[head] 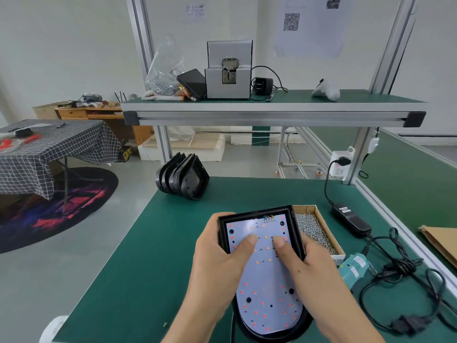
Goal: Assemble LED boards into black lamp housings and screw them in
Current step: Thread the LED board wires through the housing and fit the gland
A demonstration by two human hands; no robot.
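A black lamp housing point(257, 212) lies on the green bench in front of me, with a white LED board point(268, 288) dotted with red and orange LEDs lying inside it. My left hand point(217, 263) grips the housing's left edge, its thumb pressing on the board. My right hand point(311, 268) grips the right edge, its thumb also pressing on the board. Short coloured wires point(269, 218) show at the board's far end.
A cardboard box of screws point(314, 231) sits right of the housing. A teal electric screwdriver point(353, 264), its tangled cable and a black power adapter point(351, 220) lie further right. Stacked black housings point(183, 177) stand at the bench's far left. An upper shelf holds a screw feeder point(228, 70).
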